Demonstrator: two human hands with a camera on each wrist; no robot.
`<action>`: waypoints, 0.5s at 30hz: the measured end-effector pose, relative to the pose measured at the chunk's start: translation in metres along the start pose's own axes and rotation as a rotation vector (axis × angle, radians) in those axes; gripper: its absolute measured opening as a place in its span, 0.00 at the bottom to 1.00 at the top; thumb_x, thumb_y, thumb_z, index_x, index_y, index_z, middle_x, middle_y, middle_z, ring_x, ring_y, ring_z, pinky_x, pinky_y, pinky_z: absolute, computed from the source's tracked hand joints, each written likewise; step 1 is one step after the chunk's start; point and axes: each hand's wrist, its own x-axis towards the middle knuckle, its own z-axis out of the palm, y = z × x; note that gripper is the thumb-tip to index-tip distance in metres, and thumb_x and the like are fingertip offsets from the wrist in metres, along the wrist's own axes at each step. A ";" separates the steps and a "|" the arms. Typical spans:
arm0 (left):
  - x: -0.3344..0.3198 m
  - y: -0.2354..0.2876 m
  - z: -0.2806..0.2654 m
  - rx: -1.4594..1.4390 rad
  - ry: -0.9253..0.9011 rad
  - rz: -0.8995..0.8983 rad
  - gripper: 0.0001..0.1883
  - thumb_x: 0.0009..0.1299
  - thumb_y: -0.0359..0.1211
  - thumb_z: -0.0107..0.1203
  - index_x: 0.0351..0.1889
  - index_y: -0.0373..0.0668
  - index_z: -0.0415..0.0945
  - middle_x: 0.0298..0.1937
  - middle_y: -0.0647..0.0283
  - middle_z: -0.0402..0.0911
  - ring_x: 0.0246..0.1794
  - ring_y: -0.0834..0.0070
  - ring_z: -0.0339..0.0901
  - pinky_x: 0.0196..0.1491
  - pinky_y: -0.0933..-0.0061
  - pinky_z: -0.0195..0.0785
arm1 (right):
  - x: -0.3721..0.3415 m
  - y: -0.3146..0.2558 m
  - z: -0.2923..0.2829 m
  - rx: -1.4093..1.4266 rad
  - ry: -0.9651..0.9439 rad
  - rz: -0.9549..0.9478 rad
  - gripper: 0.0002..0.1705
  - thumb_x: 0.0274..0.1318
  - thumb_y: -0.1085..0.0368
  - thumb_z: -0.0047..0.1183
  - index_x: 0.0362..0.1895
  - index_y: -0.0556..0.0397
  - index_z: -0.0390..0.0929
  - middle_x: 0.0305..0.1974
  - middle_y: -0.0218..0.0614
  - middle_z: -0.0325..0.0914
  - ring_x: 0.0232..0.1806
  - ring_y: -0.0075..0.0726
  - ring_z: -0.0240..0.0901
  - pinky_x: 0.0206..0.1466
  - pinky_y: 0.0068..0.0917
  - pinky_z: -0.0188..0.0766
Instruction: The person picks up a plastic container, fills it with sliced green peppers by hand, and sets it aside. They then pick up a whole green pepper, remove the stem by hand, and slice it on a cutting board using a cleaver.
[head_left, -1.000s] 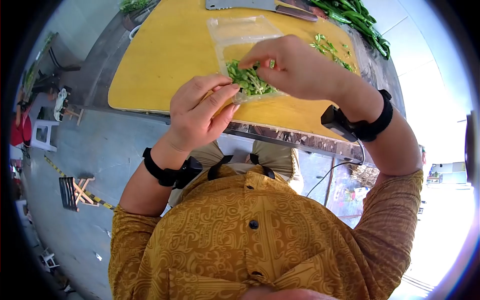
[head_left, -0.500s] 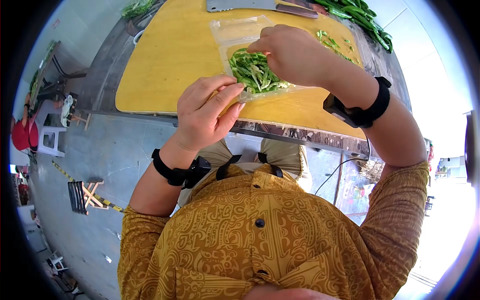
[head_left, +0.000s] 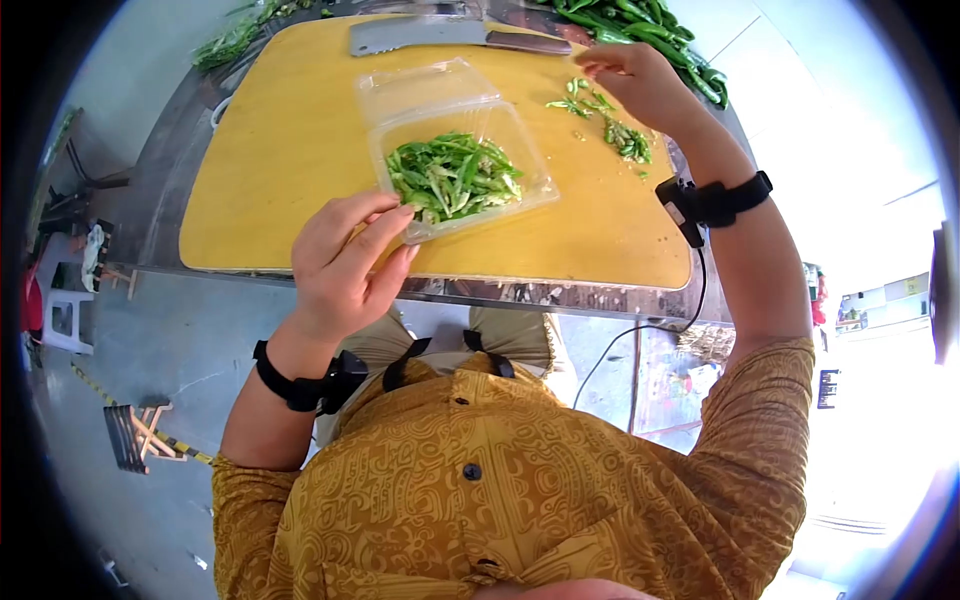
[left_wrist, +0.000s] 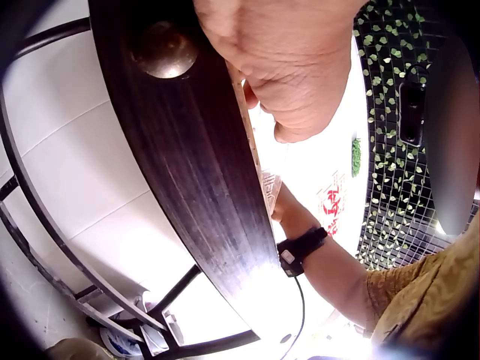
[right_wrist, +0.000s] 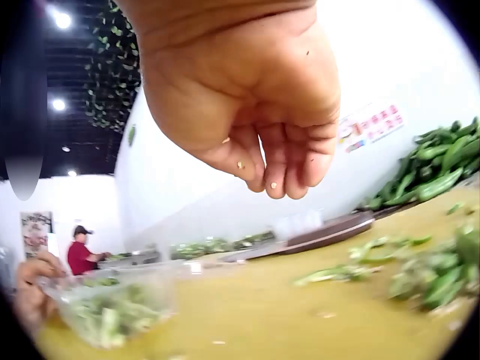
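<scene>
In the head view a clear plastic box (head_left: 541, 188) holding sliced green peppers (head_left: 455, 175) sits on the yellow cutting board (head_left: 270, 160), its lid (head_left: 425, 95) folded back flat. My left hand (head_left: 340, 255) pinches the box's near left corner between fingers and thumb. Over the board's far right side hovers my right hand (head_left: 648, 90), close to loose pepper scraps (head_left: 628, 142). The right wrist view shows that hand's fingers (right_wrist: 274, 161) hanging loosely curled, with a few pale seeds stuck on them and nothing gripped.
A cleaver (head_left: 420, 36) with a brown handle lies along the board's far edge. Whole green peppers (head_left: 645, 25) are heaped beyond the far right corner, and leafy greens (head_left: 235, 42) lie at the far left. In the right wrist view a person in red (right_wrist: 81, 255) stands in the background.
My right hand has left the box and swung to the right, over the far side of the board. The left hand has stayed at the box's corner.
</scene>
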 end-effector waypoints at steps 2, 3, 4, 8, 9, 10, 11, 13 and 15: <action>0.000 -0.001 -0.001 -0.001 -0.013 -0.002 0.17 0.51 0.22 0.63 0.41 0.36 0.79 0.43 0.56 0.78 0.34 0.65 0.77 0.35 0.72 0.71 | -0.001 0.032 -0.004 -0.050 -0.024 0.204 0.19 0.57 0.70 0.49 0.53 0.58 0.77 0.45 0.43 0.82 0.46 0.33 0.78 0.51 0.29 0.73; -0.001 -0.001 -0.003 -0.001 -0.027 -0.003 0.17 0.51 0.22 0.63 0.41 0.35 0.79 0.44 0.54 0.78 0.35 0.64 0.77 0.35 0.72 0.71 | -0.001 0.051 -0.003 -0.069 -0.045 0.225 0.20 0.56 0.71 0.49 0.53 0.58 0.77 0.46 0.44 0.81 0.47 0.35 0.78 0.51 0.29 0.73; -0.001 -0.001 -0.003 0.001 -0.041 -0.002 0.17 0.52 0.21 0.62 0.41 0.34 0.78 0.44 0.53 0.78 0.36 0.63 0.77 0.35 0.72 0.71 | 0.001 0.070 -0.001 -0.086 -0.065 0.246 0.20 0.55 0.72 0.48 0.54 0.58 0.77 0.47 0.45 0.81 0.47 0.36 0.78 0.52 0.30 0.73; -0.001 0.000 -0.004 0.014 -0.040 0.001 0.16 0.52 0.22 0.62 0.41 0.35 0.78 0.43 0.53 0.78 0.36 0.62 0.77 0.35 0.71 0.71 | 0.002 0.120 0.015 -0.119 -0.046 0.317 0.24 0.49 0.73 0.48 0.53 0.56 0.78 0.47 0.49 0.80 0.49 0.48 0.77 0.52 0.35 0.73; -0.001 0.000 -0.004 0.012 -0.040 -0.001 0.16 0.53 0.22 0.62 0.41 0.35 0.78 0.43 0.53 0.78 0.36 0.62 0.77 0.35 0.71 0.71 | 0.001 0.118 0.013 -0.163 -0.111 0.336 0.26 0.49 0.74 0.46 0.56 0.55 0.76 0.50 0.49 0.79 0.51 0.49 0.76 0.53 0.36 0.72; -0.001 0.000 -0.004 0.009 -0.040 -0.003 0.16 0.53 0.22 0.61 0.41 0.35 0.78 0.43 0.54 0.78 0.36 0.62 0.77 0.35 0.71 0.71 | 0.000 0.116 0.013 -0.182 -0.125 0.353 0.26 0.49 0.75 0.46 0.57 0.56 0.75 0.51 0.49 0.78 0.51 0.49 0.76 0.54 0.36 0.72; -0.001 -0.001 -0.005 0.014 -0.043 0.000 0.16 0.53 0.22 0.61 0.41 0.35 0.78 0.43 0.54 0.78 0.36 0.62 0.77 0.35 0.71 0.71 | -0.001 0.115 0.015 -0.200 -0.140 0.371 0.27 0.49 0.76 0.46 0.57 0.56 0.74 0.52 0.49 0.77 0.52 0.49 0.75 0.54 0.36 0.72; -0.001 -0.001 -0.005 0.021 -0.048 0.001 0.16 0.53 0.22 0.61 0.41 0.35 0.78 0.43 0.54 0.77 0.36 0.62 0.77 0.36 0.70 0.71 | -0.003 0.122 0.021 -0.232 -0.146 0.394 0.27 0.48 0.77 0.46 0.57 0.57 0.75 0.53 0.49 0.77 0.52 0.50 0.75 0.54 0.37 0.71; -0.001 -0.001 -0.004 0.016 -0.038 0.001 0.16 0.53 0.22 0.61 0.41 0.35 0.77 0.44 0.53 0.77 0.36 0.62 0.77 0.36 0.70 0.71 | -0.003 0.127 0.021 -0.243 -0.205 0.397 0.26 0.48 0.77 0.45 0.54 0.57 0.77 0.51 0.49 0.78 0.51 0.50 0.76 0.53 0.36 0.72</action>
